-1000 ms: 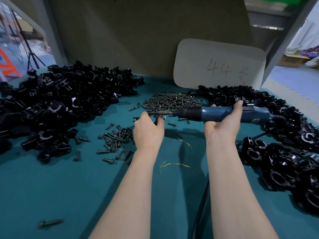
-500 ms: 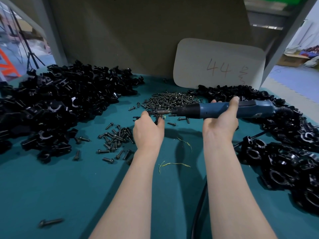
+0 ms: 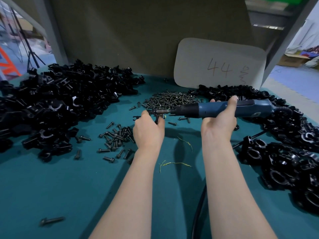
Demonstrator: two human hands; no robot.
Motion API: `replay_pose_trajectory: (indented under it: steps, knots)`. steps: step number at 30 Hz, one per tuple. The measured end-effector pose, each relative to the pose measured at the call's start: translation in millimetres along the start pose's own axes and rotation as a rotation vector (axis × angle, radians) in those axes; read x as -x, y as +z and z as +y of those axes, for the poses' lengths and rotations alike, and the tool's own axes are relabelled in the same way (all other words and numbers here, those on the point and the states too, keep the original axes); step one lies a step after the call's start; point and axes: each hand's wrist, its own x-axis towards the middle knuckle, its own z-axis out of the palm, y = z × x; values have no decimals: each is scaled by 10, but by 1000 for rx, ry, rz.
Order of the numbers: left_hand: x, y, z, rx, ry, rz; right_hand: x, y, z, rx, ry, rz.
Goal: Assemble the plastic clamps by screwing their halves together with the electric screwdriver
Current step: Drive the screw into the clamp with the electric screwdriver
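My left hand (image 3: 148, 131) grips a black plastic clamp (image 3: 153, 115) just above the teal table, mostly hidden behind my fingers. My right hand (image 3: 219, 125) holds the blue electric screwdriver (image 3: 224, 109) lying horizontally, its metal bit (image 3: 163, 111) pointing left into the clamp. A big heap of black clamp halves (image 3: 57, 107) covers the left of the table. Another black pile, of clamps (image 3: 284, 145), runs along the right side. Dark screws (image 3: 172, 100) lie heaped behind my hands, and a smaller scatter of screws (image 3: 117, 140) sits left of my left wrist.
A white card marked "44" (image 3: 219, 66) leans against the brown back panel. The screwdriver's black cord (image 3: 198, 209) runs down between my forearms. One stray screw (image 3: 51, 220) lies near the front left, and thin yellow wire scraps (image 3: 174, 163) lie on the teal mat (image 3: 51, 187).
My right hand has shifted the screwdriver slightly left, toward the clamp, and tilted its rear end up a little. My left hand has stayed in place with the clamp.
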Motion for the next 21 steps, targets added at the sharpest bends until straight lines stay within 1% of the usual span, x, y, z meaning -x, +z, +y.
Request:
replay_pose_trajectory:
  steps: [8,15,21]
  knots:
    - [-11,-8,-6,-14,21,39,52,17,19,-15,-15,-3]
    - [-14,-8,-6,-27,32,57,60,10,29,-49,9,16]
    - [-11,-19,3,-57,26,66,64,30,16,-27,-6,-87]
